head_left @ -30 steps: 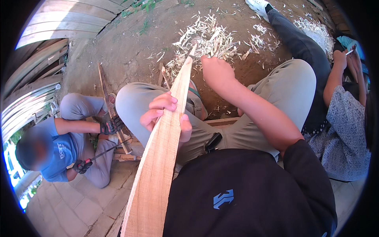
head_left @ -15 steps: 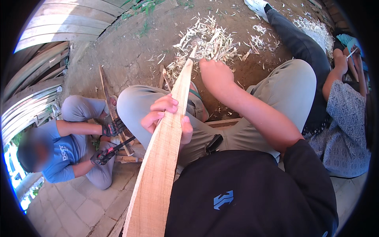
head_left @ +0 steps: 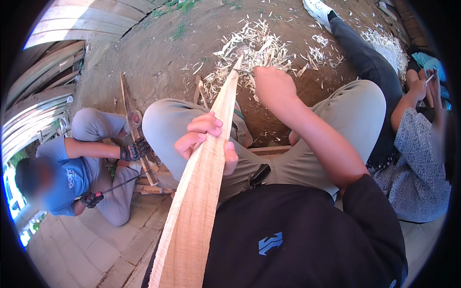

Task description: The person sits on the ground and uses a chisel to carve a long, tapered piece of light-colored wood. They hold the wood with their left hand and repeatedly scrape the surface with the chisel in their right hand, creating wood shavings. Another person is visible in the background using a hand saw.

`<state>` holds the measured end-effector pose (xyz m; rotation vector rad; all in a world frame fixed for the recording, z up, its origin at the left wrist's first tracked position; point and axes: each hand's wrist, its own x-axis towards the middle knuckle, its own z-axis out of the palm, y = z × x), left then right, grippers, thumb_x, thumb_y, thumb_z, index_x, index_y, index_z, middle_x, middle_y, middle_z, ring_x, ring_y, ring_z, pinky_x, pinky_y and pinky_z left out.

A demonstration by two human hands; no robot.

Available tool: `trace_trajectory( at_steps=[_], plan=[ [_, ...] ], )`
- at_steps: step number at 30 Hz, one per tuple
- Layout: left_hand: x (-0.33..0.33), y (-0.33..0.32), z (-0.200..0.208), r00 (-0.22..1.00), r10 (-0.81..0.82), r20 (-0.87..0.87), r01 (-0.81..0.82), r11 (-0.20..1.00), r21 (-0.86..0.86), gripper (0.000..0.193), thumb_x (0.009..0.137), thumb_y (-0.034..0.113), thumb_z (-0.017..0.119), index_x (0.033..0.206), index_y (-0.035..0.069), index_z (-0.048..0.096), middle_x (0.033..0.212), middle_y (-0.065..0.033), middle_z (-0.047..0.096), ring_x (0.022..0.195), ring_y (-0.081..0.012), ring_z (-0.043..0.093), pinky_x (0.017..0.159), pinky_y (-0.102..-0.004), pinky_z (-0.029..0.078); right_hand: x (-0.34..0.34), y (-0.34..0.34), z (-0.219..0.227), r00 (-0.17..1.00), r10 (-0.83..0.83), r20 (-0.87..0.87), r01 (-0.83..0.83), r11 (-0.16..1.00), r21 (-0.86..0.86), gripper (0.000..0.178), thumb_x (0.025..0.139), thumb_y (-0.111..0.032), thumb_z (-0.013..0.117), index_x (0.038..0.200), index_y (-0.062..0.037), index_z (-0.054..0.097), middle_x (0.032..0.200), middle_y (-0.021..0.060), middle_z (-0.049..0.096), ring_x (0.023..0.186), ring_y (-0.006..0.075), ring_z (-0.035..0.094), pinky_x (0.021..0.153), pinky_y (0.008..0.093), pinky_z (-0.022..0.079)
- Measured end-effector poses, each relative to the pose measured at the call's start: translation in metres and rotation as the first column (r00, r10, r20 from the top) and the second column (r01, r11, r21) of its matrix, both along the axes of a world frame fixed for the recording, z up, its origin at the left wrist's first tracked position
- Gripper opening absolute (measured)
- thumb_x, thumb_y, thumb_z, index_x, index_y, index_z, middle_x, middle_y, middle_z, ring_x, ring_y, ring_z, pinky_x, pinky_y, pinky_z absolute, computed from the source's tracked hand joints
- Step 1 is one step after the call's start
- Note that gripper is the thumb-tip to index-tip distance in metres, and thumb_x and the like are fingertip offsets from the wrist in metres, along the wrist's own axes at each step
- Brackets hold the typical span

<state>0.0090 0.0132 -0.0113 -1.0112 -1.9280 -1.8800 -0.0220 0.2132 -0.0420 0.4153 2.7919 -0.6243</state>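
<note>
- The fingers of the left hand (head_left: 199, 130) are clamped on the long, pale, flat wooden board (head_left: 192, 211), gripping both its edges partway down from the narrow end; the palm is hidden beneath.
- The fingers of the right hand (head_left: 274, 87) are curled together in a fist, seemingly around the handle of the small knife with a thin dark metal blade (head_left: 245, 71). The handle itself is hidden.
- From the right fingers the blade points leftward and appears to meet the board just below its tip; whether it bites into the wood, I cannot tell.
- Beyond the left fingers, the board narrows to a point. That tapering looks largely done.
- From the left fingers back toward the black shirt (head_left: 297, 230), the board widens and runs out of view. Its broad face is flat and looks unshaped, with fine marks across it; how much remains to be cut away cannot be judged.
- Past the right fingers, a loose heap of pale, curled wood shavings (head_left: 261, 41) lies on the brown earth (head_left: 149, 57), suggesting plenty of whittling already, though not all need come from this board.
- Well left of the left fingers, a co-worker in a blue shirt (head_left: 72, 177) holds a brown, narrow wooden length (head_left: 127, 105) and a long, thin dark tool with a red handle (head_left: 120, 185).
</note>
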Motion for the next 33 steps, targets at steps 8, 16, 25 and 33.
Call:
trace_trajectory(
  at_steps=[8, 16, 25, 33],
  plan=[
    [-0.003, 0.001, 0.002, 0.996, -0.086, -0.015, 0.086, 0.994, 0.069, 0.055, 0.074, 0.004, 0.069, 0.117, 0.012, 0.036, 0.097, -0.0120, 0.053, 0.091, -0.0263, 0.056, 0.093, -0.0494, 0.044, -0.002, 0.000, -0.005, 1.000, -0.014, 0.019, 0.014, 1.000, 0.004, 0.016, 0.088, -0.006, 0.058, 0.096, -0.0009, 0.071, 0.094, 0.0214, 0.074, 0.091, 0.0371, 0.074, 0.077, 0.0459, 0.060],
    [-0.004, 0.000, 0.003, 0.993, -0.117, -0.028, 0.118, 0.991, 0.059, 0.057, 0.072, 0.003, 0.069, 0.118, 0.011, 0.037, 0.096, -0.0124, 0.055, 0.090, -0.0268, 0.057, 0.093, -0.0514, 0.044, -0.004, -0.001, 0.009, 1.000, 0.005, 0.025, -0.005, 1.000, 0.001, 0.016, 0.088, -0.007, 0.058, 0.096, 0.0001, 0.070, 0.093, 0.0232, 0.073, 0.091, 0.0392, 0.073, 0.078, 0.0482, 0.059],
    [0.000, 0.000, 0.010, 0.989, -0.144, -0.024, 0.145, 0.989, 0.038, 0.056, 0.072, 0.002, 0.068, 0.118, 0.011, 0.037, 0.097, -0.0126, 0.054, 0.091, -0.0268, 0.057, 0.094, -0.0518, 0.043, -0.002, 0.002, -0.030, 0.999, -0.034, 0.004, 0.034, 0.999, -0.017, 0.015, 0.087, -0.006, 0.058, 0.096, -0.0011, 0.069, 0.094, 0.0243, 0.072, 0.091, 0.0398, 0.073, 0.078, 0.0478, 0.060],
    [-0.001, 0.002, 0.004, 0.994, -0.101, -0.041, 0.103, 0.993, 0.051, 0.057, 0.072, 0.002, 0.068, 0.118, 0.011, 0.037, 0.098, -0.0128, 0.054, 0.091, -0.0263, 0.056, 0.095, -0.0526, 0.043, -0.012, -0.001, -0.047, 0.999, -0.041, -0.012, 0.041, 0.999, -0.009, 0.022, 0.097, -0.022, 0.059, 0.100, -0.0019, 0.068, 0.093, 0.0240, 0.071, 0.090, 0.0425, 0.071, 0.079, 0.0522, 0.056]
  ],
)
